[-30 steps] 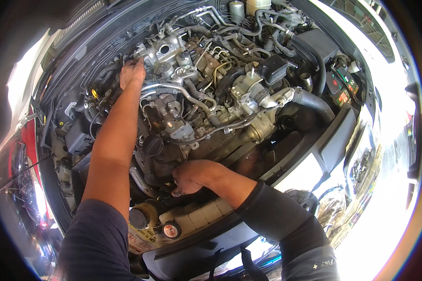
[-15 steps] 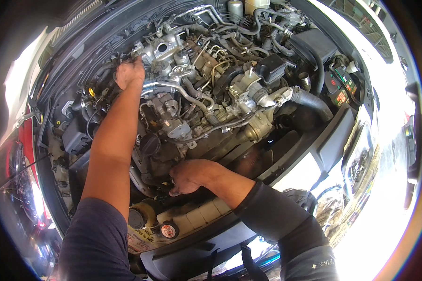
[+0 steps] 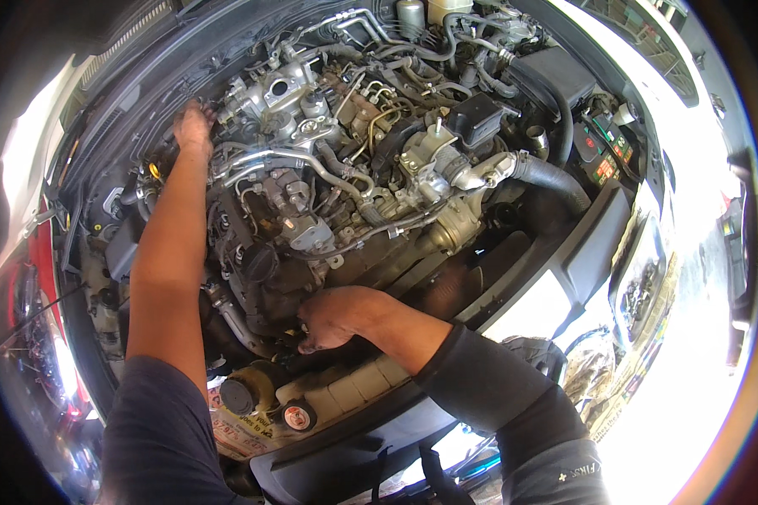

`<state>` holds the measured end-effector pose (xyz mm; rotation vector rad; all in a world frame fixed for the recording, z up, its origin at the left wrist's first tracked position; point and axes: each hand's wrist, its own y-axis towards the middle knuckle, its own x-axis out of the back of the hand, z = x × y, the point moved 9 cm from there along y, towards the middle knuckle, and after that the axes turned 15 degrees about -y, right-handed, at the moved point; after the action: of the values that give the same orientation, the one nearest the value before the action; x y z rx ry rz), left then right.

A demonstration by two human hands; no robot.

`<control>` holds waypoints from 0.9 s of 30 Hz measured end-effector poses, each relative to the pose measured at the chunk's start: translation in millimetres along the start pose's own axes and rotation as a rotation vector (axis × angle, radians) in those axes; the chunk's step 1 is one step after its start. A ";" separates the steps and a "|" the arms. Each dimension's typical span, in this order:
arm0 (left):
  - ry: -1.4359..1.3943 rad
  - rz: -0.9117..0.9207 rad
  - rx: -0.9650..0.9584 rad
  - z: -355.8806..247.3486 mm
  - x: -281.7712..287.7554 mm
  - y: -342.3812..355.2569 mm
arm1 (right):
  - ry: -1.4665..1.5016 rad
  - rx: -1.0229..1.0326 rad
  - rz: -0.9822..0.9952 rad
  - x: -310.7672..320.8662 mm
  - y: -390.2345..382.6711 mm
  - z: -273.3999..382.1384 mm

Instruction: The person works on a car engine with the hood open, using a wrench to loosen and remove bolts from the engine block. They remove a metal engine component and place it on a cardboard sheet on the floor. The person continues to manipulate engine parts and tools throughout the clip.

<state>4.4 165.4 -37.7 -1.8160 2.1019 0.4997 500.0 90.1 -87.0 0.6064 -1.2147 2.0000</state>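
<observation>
My left hand [image 3: 194, 126] reaches to the back left of the engine bay, fingers curled among hoses and fittings beside the silver housing with a round opening [image 3: 280, 91]; whatever they touch is hidden. A bent metal pipe [image 3: 282, 154] runs to its right. My right hand [image 3: 324, 322] is low at the front of the engine, bent at the wrist, fingers closed around something dark that I cannot make out. It sits right of a slanted metal tube [image 3: 232, 318], below a black round cap [image 3: 259, 263] and above the cream tank [image 3: 358, 383].
A battery [image 3: 602, 160] and black box [image 3: 552, 71] are at the right, with a large grey hose [image 3: 556, 178]. The front body edge [image 3: 547, 286] curves below them. A yellow loop [image 3: 154, 171] is at the left, and a yellowish reservoir [image 3: 265, 391] stands between my forearms.
My left hand and forearm have shifted leftward, away from the silver housing toward the bay's back-left edge. My right hand has moved only slightly left and stays low at the front.
</observation>
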 end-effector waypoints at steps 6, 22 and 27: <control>0.457 0.018 0.058 -6.8 -15.9 -1.1 | 0.036 -0.038 -0.009 -4.5 4.9 -6.6; 1.016 0.300 0.033 45.6 -40.0 42.7 | 0.065 -0.030 0.037 -2.0 -1.6 -2.8; 0.959 0.375 0.035 45.4 -47.6 42.9 | 0.102 -0.025 0.075 -1.3 -3.4 -2.8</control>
<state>-30.8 233.7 -53.9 -1.8314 3.0480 -0.4513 503.4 93.2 -87.3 0.4468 -1.2153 2.0488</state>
